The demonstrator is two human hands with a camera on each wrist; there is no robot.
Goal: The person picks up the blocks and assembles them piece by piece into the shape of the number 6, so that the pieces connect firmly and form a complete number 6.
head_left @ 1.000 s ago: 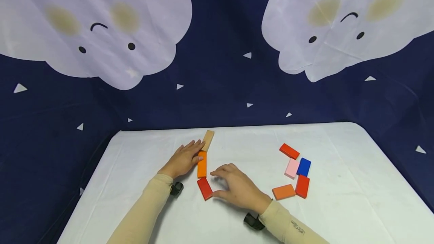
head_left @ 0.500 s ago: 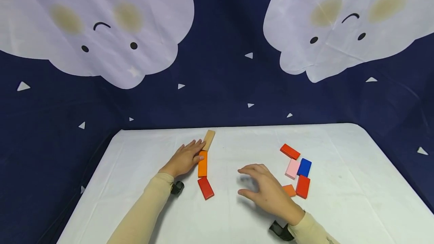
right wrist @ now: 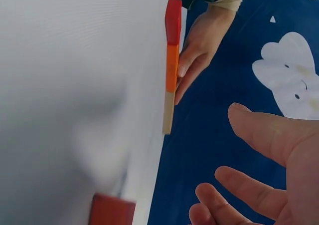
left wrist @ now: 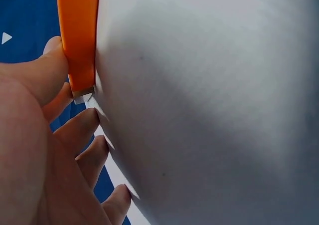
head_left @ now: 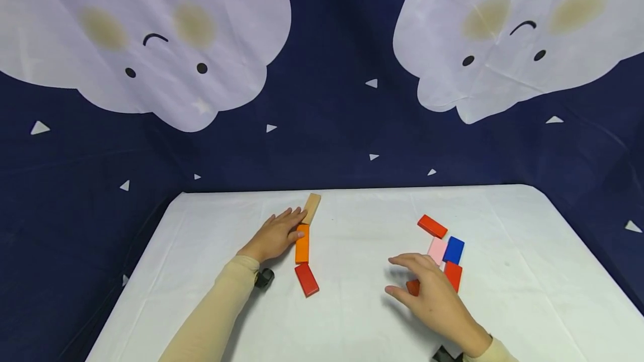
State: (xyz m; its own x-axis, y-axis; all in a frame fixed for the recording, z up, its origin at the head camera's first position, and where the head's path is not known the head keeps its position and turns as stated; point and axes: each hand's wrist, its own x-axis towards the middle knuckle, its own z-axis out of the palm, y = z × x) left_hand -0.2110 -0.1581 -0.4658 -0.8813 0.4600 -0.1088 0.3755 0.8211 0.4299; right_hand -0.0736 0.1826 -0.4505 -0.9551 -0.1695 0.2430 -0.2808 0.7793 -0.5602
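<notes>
Three blocks lie end to end in a bent row left of the table's middle: a natural wood block [head_left: 312, 207], an orange block [head_left: 302, 249] and a red block [head_left: 307, 280]. My left hand [head_left: 273, 239] rests beside the row with fingers extended, its fingertips at the wood block and its thumb touching the orange one. To the right, my right hand [head_left: 436, 298] hovers with thumb and fingers spread, holding nothing. Beneath it, a darker orange block [head_left: 413, 287] is mostly hidden, and a red block [head_left: 454, 274] is partly covered.
Beyond the right hand lie a pink block [head_left: 437, 248], a blue block [head_left: 454, 250] and a red-orange block [head_left: 432, 226]. The white tabletop [head_left: 362, 317] ends at a dark blue cloth backdrop [head_left: 332, 149] printed with clouds.
My right hand has left the red block at the row's near end and travelled right to the other blocks. The left hand stays in place beside the row.
</notes>
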